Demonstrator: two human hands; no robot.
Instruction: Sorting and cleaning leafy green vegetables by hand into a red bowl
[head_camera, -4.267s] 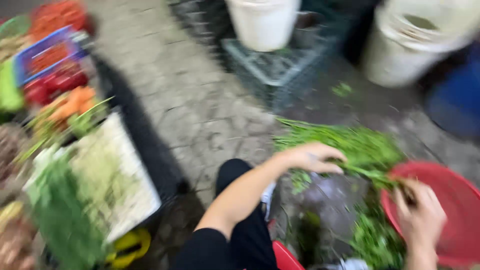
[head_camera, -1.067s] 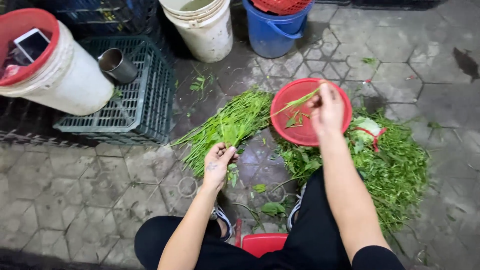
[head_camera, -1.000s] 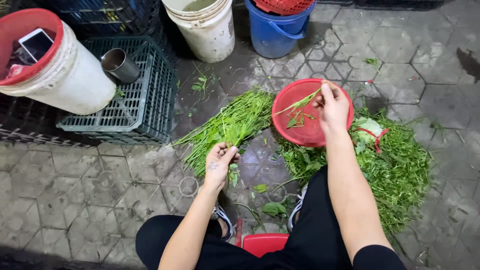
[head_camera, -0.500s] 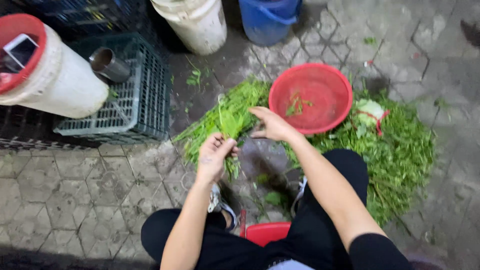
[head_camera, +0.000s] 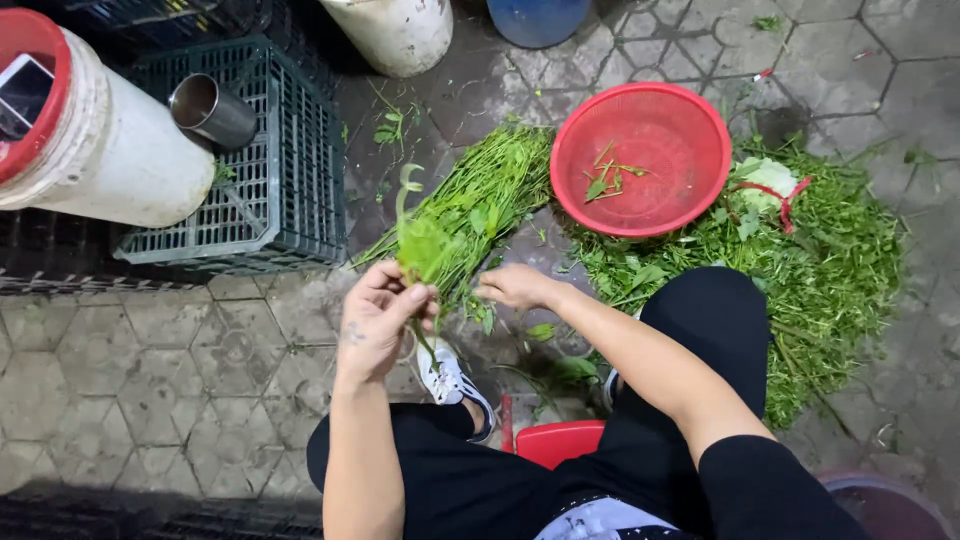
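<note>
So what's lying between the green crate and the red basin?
In the head view, a bundle of long green stalks lies on the paving between the green crate and the red basin.

Left hand (head_camera: 378, 318): raised before the body, fingers curled shut in a pinch, thumb pressed against forefinger.
Left forearm: bare, ran up from the near edge, almost vertical.
Right hand (head_camera: 515, 287): lay just right of the left, palm down, fingers bent and pointing left.
Right forearm: bare, slanted in from the near right.
Legs: bent, knees spread apart.
</note>
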